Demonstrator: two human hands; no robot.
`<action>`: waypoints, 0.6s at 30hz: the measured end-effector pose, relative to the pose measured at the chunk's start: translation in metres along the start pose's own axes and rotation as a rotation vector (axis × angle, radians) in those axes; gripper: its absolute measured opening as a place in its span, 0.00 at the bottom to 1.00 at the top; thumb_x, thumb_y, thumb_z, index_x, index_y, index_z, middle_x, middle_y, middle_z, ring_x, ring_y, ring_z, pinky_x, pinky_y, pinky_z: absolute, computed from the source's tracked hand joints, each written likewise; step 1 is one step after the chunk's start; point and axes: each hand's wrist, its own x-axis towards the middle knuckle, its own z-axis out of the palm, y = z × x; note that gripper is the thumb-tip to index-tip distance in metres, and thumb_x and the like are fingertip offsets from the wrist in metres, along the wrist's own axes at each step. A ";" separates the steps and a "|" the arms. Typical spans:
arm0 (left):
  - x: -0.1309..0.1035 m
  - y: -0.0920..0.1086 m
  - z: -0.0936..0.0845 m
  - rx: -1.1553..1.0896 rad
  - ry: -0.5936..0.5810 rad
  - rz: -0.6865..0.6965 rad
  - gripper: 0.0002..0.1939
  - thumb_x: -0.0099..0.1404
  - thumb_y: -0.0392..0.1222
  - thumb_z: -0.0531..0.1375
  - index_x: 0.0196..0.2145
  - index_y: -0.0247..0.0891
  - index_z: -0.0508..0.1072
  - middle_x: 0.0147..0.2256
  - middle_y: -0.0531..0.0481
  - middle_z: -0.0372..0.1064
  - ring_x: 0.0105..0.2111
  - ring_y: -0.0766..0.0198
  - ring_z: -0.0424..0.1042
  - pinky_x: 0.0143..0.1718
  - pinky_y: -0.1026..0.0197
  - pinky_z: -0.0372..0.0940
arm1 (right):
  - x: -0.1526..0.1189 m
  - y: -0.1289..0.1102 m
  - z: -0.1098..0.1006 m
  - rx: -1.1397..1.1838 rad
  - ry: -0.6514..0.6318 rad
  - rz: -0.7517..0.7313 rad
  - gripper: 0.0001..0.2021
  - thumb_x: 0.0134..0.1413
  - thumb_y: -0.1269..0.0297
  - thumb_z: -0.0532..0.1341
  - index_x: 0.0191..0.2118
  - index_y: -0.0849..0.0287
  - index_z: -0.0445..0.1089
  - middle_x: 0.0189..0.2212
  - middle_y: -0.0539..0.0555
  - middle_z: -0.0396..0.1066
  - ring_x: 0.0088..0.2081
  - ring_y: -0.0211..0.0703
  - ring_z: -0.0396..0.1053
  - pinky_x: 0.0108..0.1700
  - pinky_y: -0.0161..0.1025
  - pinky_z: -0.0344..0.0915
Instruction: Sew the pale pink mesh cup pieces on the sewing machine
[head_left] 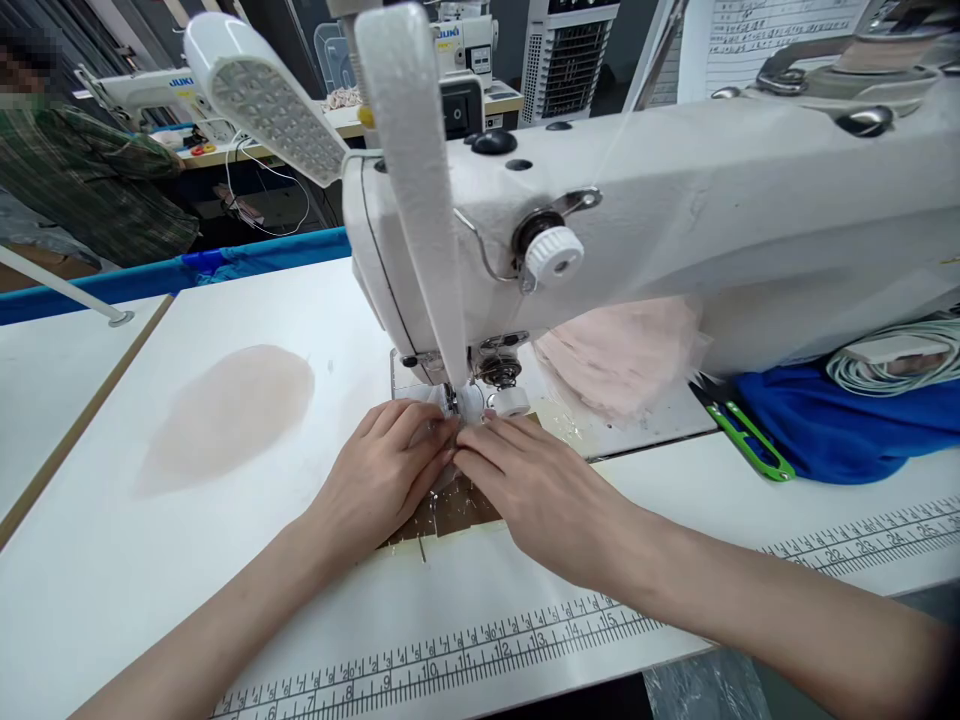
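A white sewing machine [675,190] stands over the table, its needle area just beyond my fingertips. Close to the presser foot [451,398], my left hand [382,465] is closed, thumb and fingers pinched on a small piece of thin, see-through fabric [448,477]. My right hand [532,480] meets it from the other side, fingers pressed together on the same fabric. Most of that piece is hidden under both hands. To the left, a pale pink sheer fabric piece [232,415] lies flat. Behind the needle area sits a stack of similar pink pieces [626,350].
Green-handled thread snips [750,440] lie on the right beside blue cloth [847,430] and a coiled cable [900,358]. A printed ruler [480,655] runs along the table's front edge. A lamp head [262,100] hangs at upper left. A person in a checked shirt [90,180] is beyond.
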 end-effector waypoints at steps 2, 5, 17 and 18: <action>-0.001 0.000 0.000 0.030 -0.003 0.018 0.15 0.70 0.39 0.51 0.49 0.35 0.72 0.45 0.42 0.69 0.47 0.54 0.67 0.47 0.49 0.66 | 0.002 0.005 0.002 -0.084 0.012 0.028 0.15 0.57 0.80 0.48 0.42 0.67 0.70 0.42 0.61 0.72 0.41 0.47 0.70 0.51 0.47 0.66; -0.003 0.002 0.001 0.072 -0.023 0.009 0.17 0.69 0.44 0.53 0.50 0.35 0.71 0.49 0.40 0.68 0.50 0.50 0.65 0.50 0.45 0.65 | 0.003 0.011 0.007 -0.164 0.029 0.057 0.13 0.58 0.78 0.49 0.43 0.68 0.69 0.46 0.64 0.72 0.46 0.50 0.69 0.54 0.49 0.63; -0.008 0.012 0.007 0.224 0.049 0.026 0.25 0.69 0.52 0.52 0.53 0.31 0.70 0.54 0.35 0.67 0.55 0.47 0.66 0.56 0.43 0.62 | 0.006 0.015 0.010 -0.259 0.011 0.054 0.16 0.56 0.78 0.50 0.49 0.70 0.67 0.41 0.62 0.75 0.53 0.52 0.66 0.61 0.52 0.54; -0.008 0.012 0.007 0.223 0.045 0.023 0.25 0.69 0.53 0.52 0.53 0.31 0.70 0.54 0.35 0.67 0.55 0.47 0.66 0.56 0.43 0.62 | 0.006 0.015 0.010 -0.258 0.011 0.056 0.16 0.56 0.78 0.50 0.49 0.70 0.67 0.40 0.61 0.76 0.53 0.52 0.66 0.61 0.52 0.54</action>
